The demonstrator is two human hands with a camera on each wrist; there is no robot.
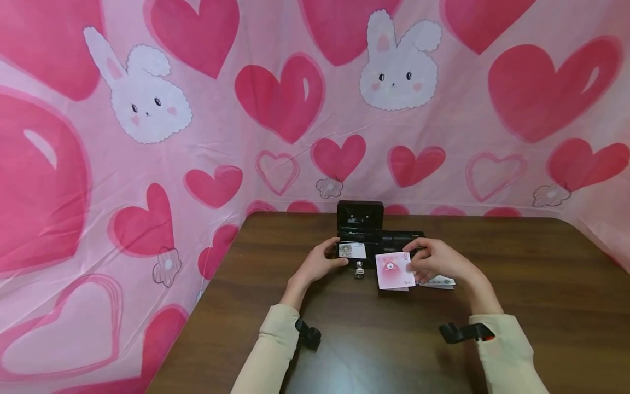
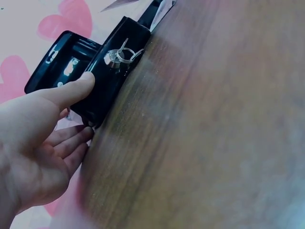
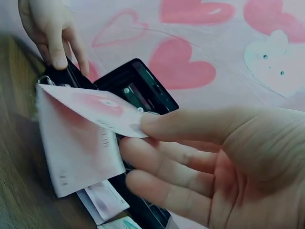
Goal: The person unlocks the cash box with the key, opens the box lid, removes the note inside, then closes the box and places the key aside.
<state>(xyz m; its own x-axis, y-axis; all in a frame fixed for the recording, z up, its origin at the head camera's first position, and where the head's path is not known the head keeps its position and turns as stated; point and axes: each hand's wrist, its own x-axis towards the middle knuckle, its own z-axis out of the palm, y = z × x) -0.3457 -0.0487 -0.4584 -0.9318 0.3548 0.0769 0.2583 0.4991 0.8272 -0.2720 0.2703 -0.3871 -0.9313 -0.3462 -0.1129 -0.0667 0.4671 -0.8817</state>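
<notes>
A small black cash box point(image 1: 361, 216) stands on the table with its lid raised. My left hand point(image 1: 317, 266) grips its left end, thumb point(image 2: 76, 88) on the front edge and fingers round the side. Keys on a ring point(image 2: 126, 56) hang from the lock at the front. Inside the box lies a pale banknote point(image 1: 353, 250). Just right of the box, my right hand point(image 1: 438, 260) pinches a folded pink banknote point(image 1: 392, 271) between thumb and fingers. In the right wrist view its two halves spread apart like a tent.
A black tray point(image 1: 396, 238) sits against the box's right side, partly behind the right hand. More folded notes point(image 1: 441, 282) lie on the brown table point(image 1: 394, 350) under that hand. A pink curtain with hearts point(image 1: 280, 98) hangs beyond the table's back edge.
</notes>
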